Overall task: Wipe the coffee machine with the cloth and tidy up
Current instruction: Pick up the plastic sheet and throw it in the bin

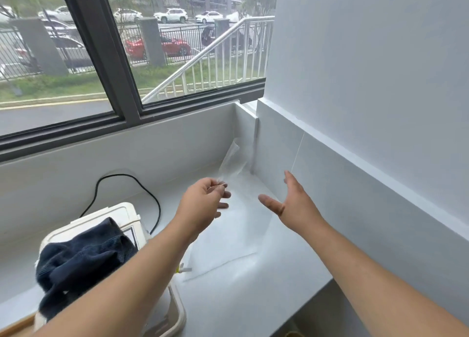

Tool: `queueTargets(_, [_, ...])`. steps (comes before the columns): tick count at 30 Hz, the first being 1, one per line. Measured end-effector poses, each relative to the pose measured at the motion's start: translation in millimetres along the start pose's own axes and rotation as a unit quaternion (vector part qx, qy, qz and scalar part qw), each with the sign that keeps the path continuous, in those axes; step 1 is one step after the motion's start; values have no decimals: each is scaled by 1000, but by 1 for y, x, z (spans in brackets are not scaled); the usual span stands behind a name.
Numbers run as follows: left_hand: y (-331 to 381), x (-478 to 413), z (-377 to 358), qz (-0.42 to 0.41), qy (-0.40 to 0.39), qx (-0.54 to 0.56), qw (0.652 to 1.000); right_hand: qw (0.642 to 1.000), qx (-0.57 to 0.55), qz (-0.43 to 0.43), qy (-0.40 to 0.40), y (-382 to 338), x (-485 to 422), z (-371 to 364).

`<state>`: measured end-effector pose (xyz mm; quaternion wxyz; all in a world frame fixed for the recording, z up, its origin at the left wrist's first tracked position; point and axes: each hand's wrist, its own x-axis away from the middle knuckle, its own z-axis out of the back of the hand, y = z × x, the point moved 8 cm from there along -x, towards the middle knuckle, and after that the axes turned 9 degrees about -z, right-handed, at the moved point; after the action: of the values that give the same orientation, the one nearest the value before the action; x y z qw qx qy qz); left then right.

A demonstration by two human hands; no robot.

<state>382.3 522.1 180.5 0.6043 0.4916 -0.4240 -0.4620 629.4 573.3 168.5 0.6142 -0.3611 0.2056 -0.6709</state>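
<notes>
Tidying step. Left hand (205, 204) pinches, apparently, the top of a clear bag (228, 240) over the bench (266, 286); right hand (291, 204) is spread, grasping nothing. Cloth (83, 255) lies heaped on the machine (119, 215). Next, the right hand likely needs the bag's free edge.

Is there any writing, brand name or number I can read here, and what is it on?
None can be read.
Coffee machine: a dark-edged label beside the cloth, partly hidden and too blurred to read.
Cars outside: plates too small to read.
Bag: clear, no print seen.
</notes>
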Motion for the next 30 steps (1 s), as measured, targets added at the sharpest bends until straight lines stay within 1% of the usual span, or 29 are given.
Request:
queueTargets(3, [14, 5, 11, 11, -30, 63, 998, 993, -75, -69, -60, 9, 6, -11])
queueTargets(5, [19, 9, 19, 18, -45, 89, 995, 981, -136, -104, -91, 13, 10, -15])
queueTargets(8, [24, 13, 32, 24, -60, 122, 990, 945, -258, -142, -144, 18, 21, -17])
queueTargets(11, [28, 16, 45, 27, -72, 143, 987, 911, -343, -143, -178, 14, 35, -14])
queueTargets(14, [26, 22, 54, 41, -106, 143, 983, 891, -402, -124, -172, 4, 47, -5])
queueTargets(17, [19, 33, 63, 68, -159, 90, 981, 864, -463, -108, -164, -8, 59, 4])
queueTargets(20, [14, 42, 70, 67, -192, 14, 979, 870, -461, -83, -155, -20, 73, 10])
queueTargets(24, [17, 48, 81, 25, -163, -43, 985, 877, -458, -61, -133, -30, 92, 17])
queueTargets(25, [19, 51, 82, 17, -173, -49, 984, 874, -466, -55, -126, -32, 96, 19])
queueTargets(28, [21, 66, 80, 15, -251, -58, 966, 859, -498, -47, -108, -36, 106, 21])
queueTargets(30, [20, 72, 79, 8, -272, -70, 960, 849, -517, -52, -99, -37, 114, 21])
